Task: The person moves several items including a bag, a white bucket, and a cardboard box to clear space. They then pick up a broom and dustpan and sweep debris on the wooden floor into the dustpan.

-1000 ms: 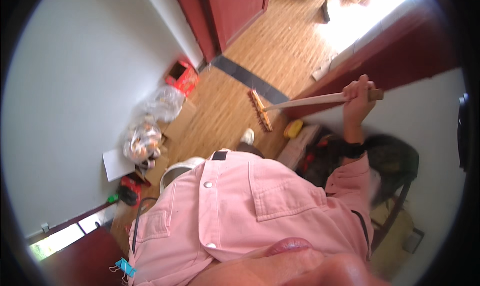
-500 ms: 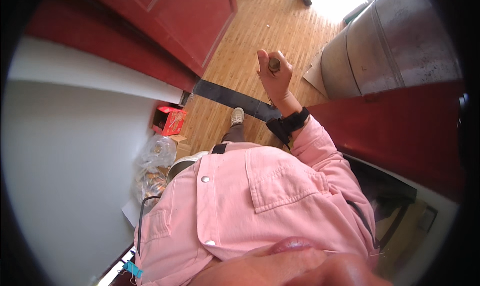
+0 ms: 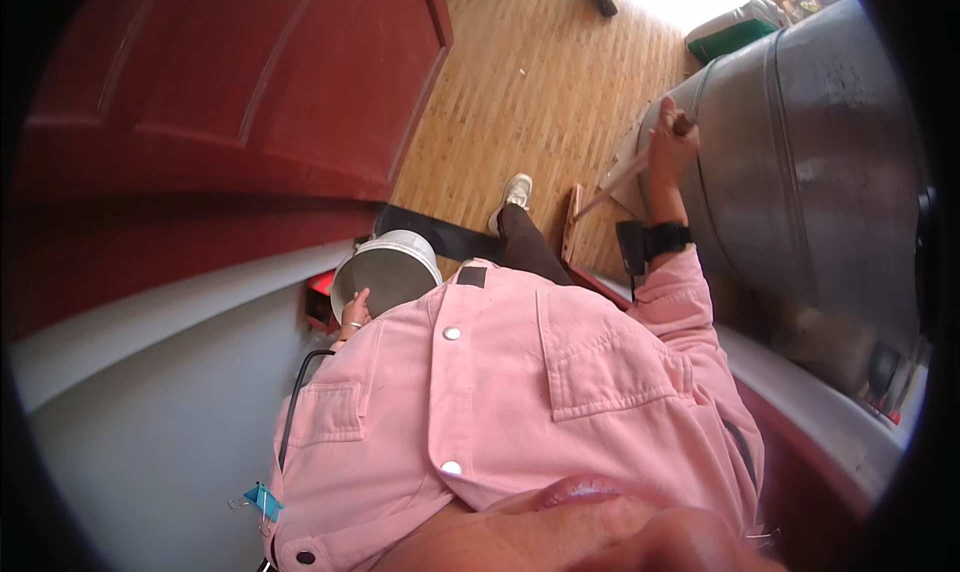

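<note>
My right hand [image 3: 674, 147] is closed round the upper end of a long wooden handle [image 3: 620, 185], in front of a big metal drum. The handle slants down and left to a narrow orange-brown wooden bar [image 3: 573, 224] near the floor. I cannot tell whether the two are joined. At my left side, my left hand [image 3: 355, 310] grips the near rim of a white bucket [image 3: 405, 240]. The bucket is tilted, its mouth toward me, and its grey inside shows. My left fingers are partly hidden behind the rim.
A red panelled door [image 3: 300, 82] stands at the left. The large metal drum [image 3: 790, 162] fills the right. A dark threshold strip [image 3: 465, 242] crosses the wood-patterned floor [image 3: 500, 102]. Behind the bucket sits a red box [image 3: 320, 287]. A green-and-white sack [image 3: 735, 32] lies farther off.
My right hand has moved right with the handle, to the drum. My left hand and most of the bucket have come into view. I have moved forward toward the threshold.
</note>
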Demonstrator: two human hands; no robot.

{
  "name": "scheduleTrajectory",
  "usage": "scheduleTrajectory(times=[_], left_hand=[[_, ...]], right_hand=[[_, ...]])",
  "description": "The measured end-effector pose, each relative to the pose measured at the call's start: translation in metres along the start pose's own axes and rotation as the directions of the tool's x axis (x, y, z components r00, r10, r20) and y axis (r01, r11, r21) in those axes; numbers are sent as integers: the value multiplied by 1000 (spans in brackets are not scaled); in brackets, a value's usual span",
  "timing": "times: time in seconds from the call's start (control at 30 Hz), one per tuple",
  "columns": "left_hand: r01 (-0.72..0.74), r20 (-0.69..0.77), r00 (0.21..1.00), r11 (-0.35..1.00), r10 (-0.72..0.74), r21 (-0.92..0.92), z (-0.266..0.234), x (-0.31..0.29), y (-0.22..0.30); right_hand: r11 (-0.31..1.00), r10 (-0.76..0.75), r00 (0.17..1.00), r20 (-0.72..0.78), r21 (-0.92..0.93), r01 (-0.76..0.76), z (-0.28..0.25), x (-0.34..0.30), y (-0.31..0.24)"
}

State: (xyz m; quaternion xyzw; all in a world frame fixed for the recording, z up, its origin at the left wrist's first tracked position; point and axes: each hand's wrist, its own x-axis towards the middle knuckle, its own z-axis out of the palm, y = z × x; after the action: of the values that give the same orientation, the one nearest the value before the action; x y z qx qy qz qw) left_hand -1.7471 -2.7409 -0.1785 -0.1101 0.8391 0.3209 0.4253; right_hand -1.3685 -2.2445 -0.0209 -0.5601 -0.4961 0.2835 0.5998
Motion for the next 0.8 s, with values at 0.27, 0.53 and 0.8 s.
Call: scheduleTrajectory(times=[0.27, 0.53, 0.8], left_hand=[[-38, 99, 995, 982, 20, 183, 19, -78, 81], [-100, 261, 965, 952, 22, 289, 456, -36, 502], [-344, 402, 901, 835, 163, 431, 721, 54, 765]], right_hand=[[947, 264, 963, 53, 173, -269, -132, 35, -74], [878, 411, 906, 102, 223, -424, -114, 420, 101], [838, 532, 846, -29, 159, -522, -64, 549, 158]])
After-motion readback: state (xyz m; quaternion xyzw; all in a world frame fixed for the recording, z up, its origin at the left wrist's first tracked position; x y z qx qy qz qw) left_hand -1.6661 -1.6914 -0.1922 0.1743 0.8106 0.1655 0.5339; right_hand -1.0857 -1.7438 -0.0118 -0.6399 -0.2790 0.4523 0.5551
